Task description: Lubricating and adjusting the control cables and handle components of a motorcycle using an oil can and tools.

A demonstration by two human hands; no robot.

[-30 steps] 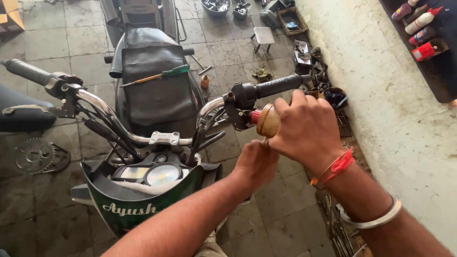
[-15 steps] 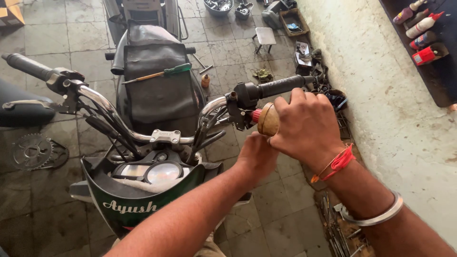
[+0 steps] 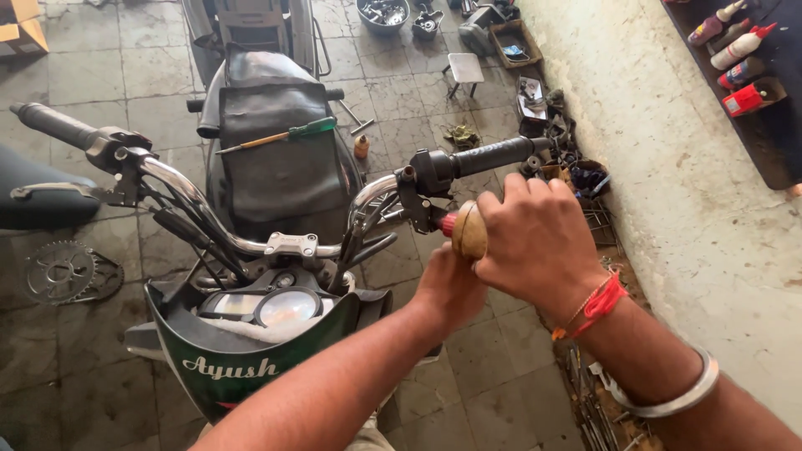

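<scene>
Head view: the right hand [image 3: 539,242] is wrapped tight around a wooden tool handle [image 3: 469,230] just under the switch housing [image 3: 430,171] of the handlebar [image 3: 251,234] — at about 3 o'clock from the speedometer [image 3: 288,306]. The left hand [image 3: 447,288] sits just below it at 7 o'clock, fingers curled, grip hidden — cannot tell.

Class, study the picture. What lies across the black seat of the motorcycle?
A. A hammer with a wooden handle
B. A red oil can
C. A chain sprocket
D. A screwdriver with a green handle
D: a screwdriver with a green handle lies slantwise on the black seat, apart from the right hand and left hand at the handlebar.
</scene>
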